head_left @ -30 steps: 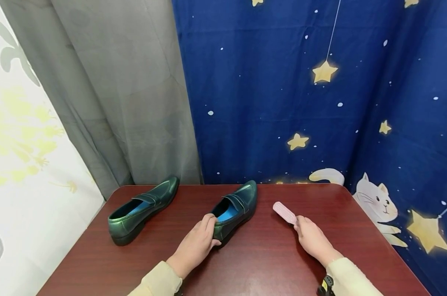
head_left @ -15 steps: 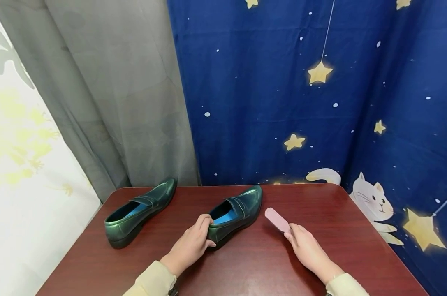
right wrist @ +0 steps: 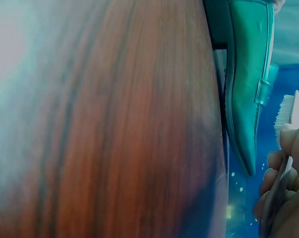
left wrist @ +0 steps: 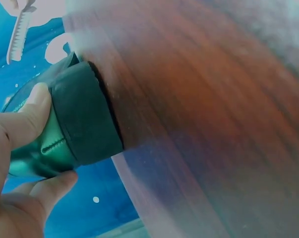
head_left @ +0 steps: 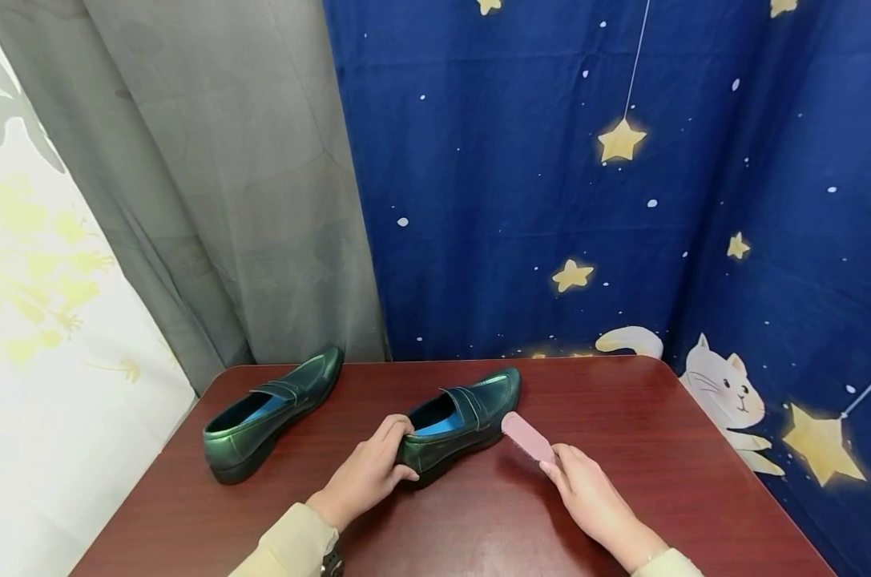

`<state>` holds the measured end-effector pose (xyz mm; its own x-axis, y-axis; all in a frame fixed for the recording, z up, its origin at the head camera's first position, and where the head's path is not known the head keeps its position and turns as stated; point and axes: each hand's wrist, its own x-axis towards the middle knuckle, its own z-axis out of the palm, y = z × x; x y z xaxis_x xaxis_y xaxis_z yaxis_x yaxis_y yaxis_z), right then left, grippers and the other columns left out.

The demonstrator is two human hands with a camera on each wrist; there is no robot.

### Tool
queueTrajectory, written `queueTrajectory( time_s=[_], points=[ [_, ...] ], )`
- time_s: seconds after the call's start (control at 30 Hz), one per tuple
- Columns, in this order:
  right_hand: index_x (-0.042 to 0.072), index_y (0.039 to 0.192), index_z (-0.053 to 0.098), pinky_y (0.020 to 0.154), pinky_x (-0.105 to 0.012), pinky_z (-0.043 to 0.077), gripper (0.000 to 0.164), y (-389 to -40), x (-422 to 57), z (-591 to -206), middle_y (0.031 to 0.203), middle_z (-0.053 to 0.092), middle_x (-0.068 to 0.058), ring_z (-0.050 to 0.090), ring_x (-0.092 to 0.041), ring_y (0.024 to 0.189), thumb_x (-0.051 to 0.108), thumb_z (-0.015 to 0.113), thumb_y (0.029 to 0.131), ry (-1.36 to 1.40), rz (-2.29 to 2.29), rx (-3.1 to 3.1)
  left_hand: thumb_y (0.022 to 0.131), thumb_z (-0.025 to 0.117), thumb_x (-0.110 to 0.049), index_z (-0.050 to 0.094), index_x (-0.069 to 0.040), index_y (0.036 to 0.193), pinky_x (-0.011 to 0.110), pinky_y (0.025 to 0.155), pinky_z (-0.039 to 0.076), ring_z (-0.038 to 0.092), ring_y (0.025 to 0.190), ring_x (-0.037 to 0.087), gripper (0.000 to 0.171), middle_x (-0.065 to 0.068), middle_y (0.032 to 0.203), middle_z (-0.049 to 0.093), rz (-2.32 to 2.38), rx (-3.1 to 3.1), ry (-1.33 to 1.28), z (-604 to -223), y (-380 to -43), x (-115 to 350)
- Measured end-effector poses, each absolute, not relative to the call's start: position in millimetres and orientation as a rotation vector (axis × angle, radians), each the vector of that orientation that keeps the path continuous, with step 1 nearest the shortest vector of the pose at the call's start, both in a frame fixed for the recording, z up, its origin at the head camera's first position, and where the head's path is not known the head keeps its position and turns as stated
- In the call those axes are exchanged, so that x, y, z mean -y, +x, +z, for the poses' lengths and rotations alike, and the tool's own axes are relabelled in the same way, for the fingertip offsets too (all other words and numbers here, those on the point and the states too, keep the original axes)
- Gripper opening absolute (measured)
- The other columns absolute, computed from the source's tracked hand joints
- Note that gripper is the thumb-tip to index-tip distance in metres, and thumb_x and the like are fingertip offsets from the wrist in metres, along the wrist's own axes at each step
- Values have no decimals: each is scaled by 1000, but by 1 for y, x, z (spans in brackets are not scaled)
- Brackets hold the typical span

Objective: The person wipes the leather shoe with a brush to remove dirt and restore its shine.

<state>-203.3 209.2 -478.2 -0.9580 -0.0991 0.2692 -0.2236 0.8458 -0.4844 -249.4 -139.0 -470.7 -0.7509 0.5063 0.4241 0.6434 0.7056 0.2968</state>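
Observation:
My left hand [head_left: 368, 473] grips the heel of a dark green loafer [head_left: 489, 401] with a blue insole, standing on the table with its toe pointing back and right. In the left wrist view the thumb and fingers [left wrist: 60, 186] pinch the shoe's heel [left wrist: 85, 116] from both sides. The right hand [head_left: 594, 497] holds a pink brush [head_left: 527, 437] by its handle, bristles facing down. The brush head is near the side of the shoe's toe; whether they touch cannot be told. In the right wrist view white bristles [right wrist: 284, 116] show beside the loafer [right wrist: 248, 89].
The matching green loafer [head_left: 272, 417] stands at the left of the reddish-brown table [head_left: 493, 521]. Behind the table's back edge hang a grey curtain [head_left: 211, 176] and a blue star-patterned curtain [head_left: 493, 176].
The right hand has brought the brush left and toward the front, nearer the shoe. The left hand has swung the gripped loafer so its toe points further right.

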Motion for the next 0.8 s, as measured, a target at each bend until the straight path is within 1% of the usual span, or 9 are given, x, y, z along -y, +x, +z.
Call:
queueTrajectory(
  time_s=[0.2, 0.43, 0.53, 0.67, 0.8],
  points=[
    [13, 105, 65, 71, -26, 47, 13, -197, -201, -475, 87, 56, 9, 50, -3, 76, 24, 66, 99, 281, 796, 2756, 78, 88, -26, 53, -14, 120, 29, 89, 56, 59, 105, 7, 56, -5, 127, 50, -747, 2612, -917, -468, -255, 142],
    [15, 102, 65, 70, -24, 46, 10, -196, -192, -473, 85, 55, 12, 48, -1, 75, 24, 66, 99, 317, 849, 2705, 70, 93, -21, 53, -17, 113, 28, 95, 52, 57, 110, 5, 59, -6, 121, 55, -899, 2605, -932, -465, -266, 145],
    [15, 103, 66, 71, -24, 47, 9, -196, -189, -472, 86, 56, 12, 50, -1, 77, 24, 66, 99, 324, 855, 2699, 68, 94, -19, 54, -18, 111, 29, 96, 52, 57, 110, 6, 59, -7, 120, 56, -953, 2624, -929, -464, -269, 146],
    [16, 105, 66, 73, -25, 48, 11, -194, -186, -470, 89, 58, 12, 51, -1, 79, 25, 66, 98, 328, 841, 2697, 66, 94, -15, 55, -16, 110, 30, 96, 52, 58, 112, 10, 59, -6, 123, 57, -1026, 2622, -964, -462, -272, 147],
    [17, 106, 66, 73, -25, 48, 11, -192, -183, -467, 90, 58, 14, 51, 0, 80, 25, 67, 98, 342, 845, 2687, 67, 93, -10, 54, -15, 112, 29, 93, 55, 60, 111, 14, 60, -1, 125, 56, -1203, 2627, -1016, -461, -276, 147]
  ],
)
